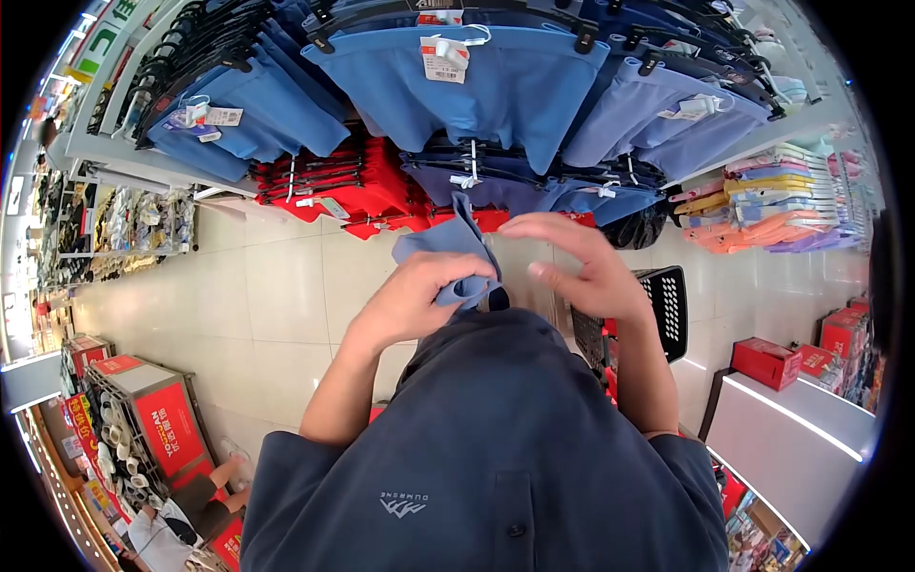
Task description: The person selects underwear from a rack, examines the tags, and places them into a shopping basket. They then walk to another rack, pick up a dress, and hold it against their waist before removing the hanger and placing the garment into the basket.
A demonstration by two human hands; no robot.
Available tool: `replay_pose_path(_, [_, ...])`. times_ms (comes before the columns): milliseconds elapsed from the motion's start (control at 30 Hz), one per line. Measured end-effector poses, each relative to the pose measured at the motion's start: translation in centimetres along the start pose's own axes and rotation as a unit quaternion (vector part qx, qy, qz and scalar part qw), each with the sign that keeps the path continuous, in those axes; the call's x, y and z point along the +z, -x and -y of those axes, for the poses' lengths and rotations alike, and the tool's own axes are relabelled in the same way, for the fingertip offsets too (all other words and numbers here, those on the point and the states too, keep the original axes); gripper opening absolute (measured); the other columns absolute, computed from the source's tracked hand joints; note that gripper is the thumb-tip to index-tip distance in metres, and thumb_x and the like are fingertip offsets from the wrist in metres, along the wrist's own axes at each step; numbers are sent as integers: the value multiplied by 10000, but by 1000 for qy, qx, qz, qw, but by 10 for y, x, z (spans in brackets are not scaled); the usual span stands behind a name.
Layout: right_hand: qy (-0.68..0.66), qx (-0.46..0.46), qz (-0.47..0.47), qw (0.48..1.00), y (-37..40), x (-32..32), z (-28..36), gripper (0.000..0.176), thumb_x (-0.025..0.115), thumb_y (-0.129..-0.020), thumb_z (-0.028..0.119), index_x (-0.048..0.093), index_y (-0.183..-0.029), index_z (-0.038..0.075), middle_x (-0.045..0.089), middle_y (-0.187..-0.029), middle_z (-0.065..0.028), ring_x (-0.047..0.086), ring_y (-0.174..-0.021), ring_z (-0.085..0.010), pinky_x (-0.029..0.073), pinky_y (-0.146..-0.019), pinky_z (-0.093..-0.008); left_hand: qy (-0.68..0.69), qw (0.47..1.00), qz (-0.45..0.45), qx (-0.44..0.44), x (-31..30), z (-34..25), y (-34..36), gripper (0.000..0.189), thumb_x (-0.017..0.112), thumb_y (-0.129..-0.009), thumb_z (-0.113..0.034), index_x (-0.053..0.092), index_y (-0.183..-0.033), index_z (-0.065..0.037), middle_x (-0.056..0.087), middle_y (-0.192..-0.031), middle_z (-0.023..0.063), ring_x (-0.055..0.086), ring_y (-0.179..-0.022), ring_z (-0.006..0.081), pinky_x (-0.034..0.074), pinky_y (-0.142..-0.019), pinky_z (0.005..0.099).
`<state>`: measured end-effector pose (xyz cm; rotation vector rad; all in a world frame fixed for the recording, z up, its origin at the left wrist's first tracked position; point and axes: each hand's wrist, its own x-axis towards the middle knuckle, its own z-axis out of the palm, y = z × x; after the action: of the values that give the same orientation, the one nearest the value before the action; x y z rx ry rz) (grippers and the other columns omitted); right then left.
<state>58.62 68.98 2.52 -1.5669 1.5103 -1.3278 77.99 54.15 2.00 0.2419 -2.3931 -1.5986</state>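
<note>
My left hand [424, 291] is closed around a folded blue-grey cloth garment [440, 238], held in front of my chest. Part of the fabric bulges out beneath the fingers, and a narrow end sticks up above them. Whether it is shorts like those on the rack cannot be made out. To its right, my right hand [586, 262] is raised with thumb and fingers apart, holding nothing. Its fingertips are close to the garment's right edge. Beyond both hands, blue shorts [457, 95] hang from black clip hangers, with a white price tag [444, 59] at the waistband.
Red garments [334, 186] hang on the lower rail, left of centre. Pastel clothes [786, 195] hang at the right. A black shopping basket [664, 310] stands beside my right forearm. Red boxes [767, 362] sit on a counter at right. Another person [181, 524] is at lower left.
</note>
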Motion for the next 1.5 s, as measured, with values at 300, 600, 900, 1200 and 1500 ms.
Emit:
replay_pose_path(300, [-107, 27, 261, 959, 21, 8, -40, 419, 649, -815, 183, 580, -1184, -5, 619, -1105, -148, 581, -1035, -261, 427, -926, -359, 77, 995, -30, -48, -10, -38, 31, 100, 679, -816, -13, 628, -902, -19, 647, -845, 42, 593, -780, 110, 455, -681, 254])
replay_pose_path(600, [-348, 242, 247, 871, 55, 10, -71, 254, 658, -887, 195, 629, -1024, -17, 659, -876, -21, 582, -812, -74, 457, -743, -242, 297, 859, -379, -175, 12, -12, 74, 211, 685, -875, -147, 596, -998, 0, 611, -888, 31, 568, -837, 119, 459, -771, 266])
replay_pose_path(900, [-500, 231, 76, 831, 47, 5, -22, 433, 785, -678, 207, 620, -996, -36, 664, -847, -69, 634, -741, -109, 489, -693, -226, 406, 894, -185, -40, 37, 6, 65, 1065, 766, -675, -595, 296, -1412, 14, 510, -1320, 170, 480, -1231, 251, 366, -1041, 404])
replay_pose_path(1200, [-572, 267, 22, 776, 2, 35, -40, 295, 623, -857, 121, 581, -1105, -33, 676, -973, -128, 673, -894, -191, 538, -839, -308, 502, 836, -172, -142, 43, 33, 92, 628, 697, -857, -243, 401, -1354, 1, 526, -1294, 147, 528, -1191, 264, 423, -1021, 429])
replay_pose_path(1500, [-541, 337, 67, 768, 51, 155, -96, 799, 709, -818, 372, 317, -1425, 31, 447, -1388, -127, 451, -1275, -251, 339, -1082, -395, 696, 671, -243, -77, -11, 55, 136, 481, 408, -1009, -334, 413, -1324, 29, 532, -1288, 175, 554, -1171, 285, 454, -1002, 431])
